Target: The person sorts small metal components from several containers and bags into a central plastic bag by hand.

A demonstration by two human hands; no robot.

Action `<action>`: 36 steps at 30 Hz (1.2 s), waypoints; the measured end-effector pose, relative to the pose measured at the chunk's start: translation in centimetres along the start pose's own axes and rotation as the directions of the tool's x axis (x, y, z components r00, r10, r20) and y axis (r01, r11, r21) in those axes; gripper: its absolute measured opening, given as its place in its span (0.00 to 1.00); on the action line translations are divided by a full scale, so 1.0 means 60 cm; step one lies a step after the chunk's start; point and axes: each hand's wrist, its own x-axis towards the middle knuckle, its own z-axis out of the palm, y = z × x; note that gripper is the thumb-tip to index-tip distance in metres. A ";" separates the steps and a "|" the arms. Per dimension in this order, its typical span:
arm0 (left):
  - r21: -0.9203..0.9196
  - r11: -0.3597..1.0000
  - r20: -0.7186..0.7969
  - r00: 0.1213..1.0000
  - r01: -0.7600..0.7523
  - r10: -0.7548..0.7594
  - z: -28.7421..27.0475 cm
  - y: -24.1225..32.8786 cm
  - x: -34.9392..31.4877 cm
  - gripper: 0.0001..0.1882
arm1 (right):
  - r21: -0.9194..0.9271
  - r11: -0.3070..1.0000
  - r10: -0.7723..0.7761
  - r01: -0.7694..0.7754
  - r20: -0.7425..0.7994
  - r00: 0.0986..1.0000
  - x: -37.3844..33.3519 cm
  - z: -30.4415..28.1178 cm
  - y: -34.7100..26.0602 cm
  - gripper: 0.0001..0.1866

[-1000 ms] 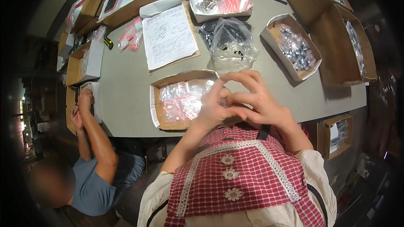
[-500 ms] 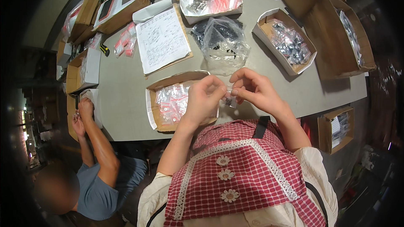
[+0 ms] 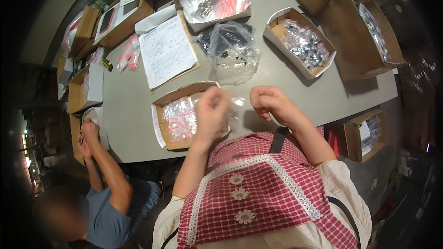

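My left grip [image 3: 212, 117], blurred, is closed on a small, flat, clear plastic bag [image 3: 236, 106]; the small bag projects toward my right grip [image 3: 275, 105], over the grey desk [image 3: 127, 131], close to its front edge; its contents are too blurred to identify; my right grip is positioned apart from it, fingers curled inward; I cannot tell whether they enclose anything.

A rectangular, open cardboard tray [image 3: 158, 127] with white outer walls stands at the desk's front edge, partly hidden by my left grip; it contains clear bags with red stripes [image 3: 176, 119] and small white pieces; a large, crumpled, clear plastic bag [image 3: 236, 57] lies farther from that edge; a white paper sheet [image 3: 164, 53] lies left of it; a white-walled cardboard box [image 3: 287, 56] of filled clear bags stands toward the desk's right edge.
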 end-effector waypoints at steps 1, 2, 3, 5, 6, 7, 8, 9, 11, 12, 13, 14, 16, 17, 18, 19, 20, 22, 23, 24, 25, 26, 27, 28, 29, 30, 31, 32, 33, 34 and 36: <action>-0.028 1.000 -0.049 0.999 -0.002 0.000 -0.013 -0.006 0.004 0.03 | 0.016 0.999 -0.047 0.049 -0.082 0.996 -0.006 -0.010 -0.004 0.08; 0.013 1.000 -0.100 0.995 0.001 0.000 -0.027 -0.009 0.007 0.03 | 0.028 0.995 -0.093 0.099 -0.164 0.982 -0.011 -0.020 -0.008 0.08; 0.051 0.999 -0.149 0.989 0.006 0.001 -0.043 -0.018 0.010 0.03 | 0.001 0.982 -0.183 0.190 -0.264 0.947 -0.011 -0.033 -0.008 0.08; 0.052 0.998 -0.140 0.990 0.020 -0.013 -0.049 -0.022 0.005 0.03 | -0.071 0.930 -0.355 0.362 -0.438 0.826 -0.011 -0.050 -0.014 0.09; 0.023 0.999 -0.127 0.991 0.038 -0.035 -0.038 -0.018 0.002 0.03 | -0.166 0.926 -0.377 0.339 -0.425 0.823 -0.013 -0.041 -0.017 0.10; -0.002 0.998 -0.110 0.992 0.058 -0.058 -0.023 -0.014 0.001 0.03 | -0.143 0.958 -0.286 0.249 -0.381 0.879 -0.019 -0.017 -0.025 0.11; -0.062 0.995 -0.024 0.997 0.076 -0.078 -0.006 -0.019 0.003 0.06 | -0.278 0.936 -0.293 0.217 -0.273 0.916 -0.017 -0.005 -0.015 0.12; -0.068 0.992 0.027 0.994 0.103 -0.101 0.013 -0.008 0.000 0.06 | -0.405 0.893 -0.280 0.197 -0.157 0.947 -0.013 0.002 -0.004 0.13; 0.013 1.000 0.135 0.991 0.012 -0.014 0.025 -0.012 0.005 0.07 | -0.598 0.801 -0.051 0.003 -0.063 0.997 -0.008 -0.002 0.002 0.14; 0.058 0.998 0.094 0.995 0.025 -0.030 0.022 -0.016 0.007 0.08 | -0.508 0.846 -0.260 0.162 -0.128 0.957 -0.003 -0.002 0.019 0.12; 0.121 0.992 0.023 0.999 0.029 -0.032 0.016 -0.018 0.011 0.08 | -0.355 0.910 -0.312 0.213 -0.252 0.916 -0.003 -0.017 0.022 0.12; 0.182 0.983 -0.050 0.998 0.039 -0.030 0.005 -0.020 0.014 0.08 | -0.197 0.940 -0.335 0.278 -0.379 0.863 -0.007 -0.038 0.014 0.12; 0.402 0.916 -0.188 0.978 -0.003 0.086 -0.031 -0.052 0.013 0.11 | 0.060 0.904 -0.320 0.423 -0.560 0.764 -0.010 -0.085 0.004 0.13; 0.596 0.803 -0.161 0.979 -0.007 0.128 -0.038 -0.066 0.016 0.13 | 0.149 0.853 -0.307 0.500 -0.633 0.711 -0.013 -0.109 0.006 0.14; 0.767 0.642 -0.136 0.977 -0.001 0.164 -0.047 -0.070 0.012 0.15 | 0.112 0.887 -0.282 0.447 -0.635 0.719 -0.015 -0.114 0.012 0.15; 0.894 0.448 -0.107 0.976 0.010 0.192 -0.057 -0.078 0.007 0.16 | 0.070 0.918 -0.262 0.391 -0.633 0.729 -0.013 -0.111 0.017 0.16; 0.956 0.289 -0.046 0.949 -0.048 0.311 -0.071 -0.115 0.004 0.19 | 0.045 0.952 -0.220 0.303 -0.590 0.777 -0.010 -0.102 0.027 0.15; 0.912 0.410 -0.096 0.984 0.028 0.147 -0.067 -0.105 0.008 0.17 | 0.044 0.980 -0.154 0.196 -0.459 0.875 -0.006 -0.085 0.047 0.14; 0.883 0.464 -0.115 0.991 0.074 0.062 -0.070 -0.099 0.009 0.16 | 0.038 0.989 -0.117 0.142 -0.388 0.914 -0.003 -0.076 0.054 0.14; 0.869 0.482 -0.129 0.992 0.111 0.004 -0.073 -0.098 0.010 0.15 | 0.022 0.992 -0.109 0.124 -0.342 0.933 0.000 -0.067 0.058 0.13; 0.841 0.515 -0.157 0.986 0.165 -0.060 -0.078 -0.094 0.008 0.15 | -0.004 0.995 -0.099 0.104 -0.315 0.944 0.006 -0.058 0.058 0.13; 0.809 0.545 -0.183 0.975 0.221 -0.124 -0.083 -0.086 0.004 0.16 | -0.030 0.996 -0.089 0.084 -0.288 0.953 0.011 -0.047 0.056 0.13; 0.776 0.569 -0.201 0.962 0.272 -0.185 -0.087 -0.079 0.002 0.16 | -0.057 0.996 -0.082 0.070 -0.263 0.961 0.016 -0.039 0.054 0.13; 0.683 0.681 -0.175 0.964 0.265 -0.200 -0.096 -0.084 -0.002 0.18 | -0.091 0.990 -0.122 0.106 -0.189 0.974 0.026 -0.039 0.061 0.15; 0.574 0.778 -0.147 0.967 0.256 -0.209 -0.107 -0.096 -0.009 0.21 | -0.205 0.972 -0.152 0.116 -0.169 0.974 0.032 -0.031 0.060 0.16; 0.453 0.856 -0.121 0.969 0.247 -0.216 -0.114 -0.101 -0.018 0.23 | -0.313 0.942 -0.177 0.125 -0.144 0.974 0.039 -0.012 0.050 0.17; 0.307 0.917 -0.094 0.967 0.253 -0.235 -0.112 -0.093 -0.023 0.27 | -0.420 0.897 -0.203 0.137 -0.118 0.972 0.046 0.005 0.040 0.18; 0.153 0.954 -0.065 0.966 0.256 -0.249 -0.107 -0.080 -0.028 0.30 | -0.503 0.850 -0.213 0.158 -0.053 0.976 0.054 0.016 0.034 0.21; -0.005 0.967 -0.032 0.966 0.255 -0.255 -0.100 -0.064 -0.031 0.34 | -0.671 0.681 -0.364 0.294 0.039 0.931 0.066 0.021 0.042 0.22; -0.052 0.964 -0.035 0.964 0.261 -0.263 -0.091 -0.044 -0.034 0.36 | -0.744 0.548 -0.462 0.381 0.109 0.880 0.077 0.028 0.042 0.21; -0.145 0.952 -0.046 0.959 0.270 -0.279 -0.070 -0.009 -0.042 0.40 | -0.788 0.400 -0.547 0.468 0.205 0.812 0.092 0.049 0.041 0.19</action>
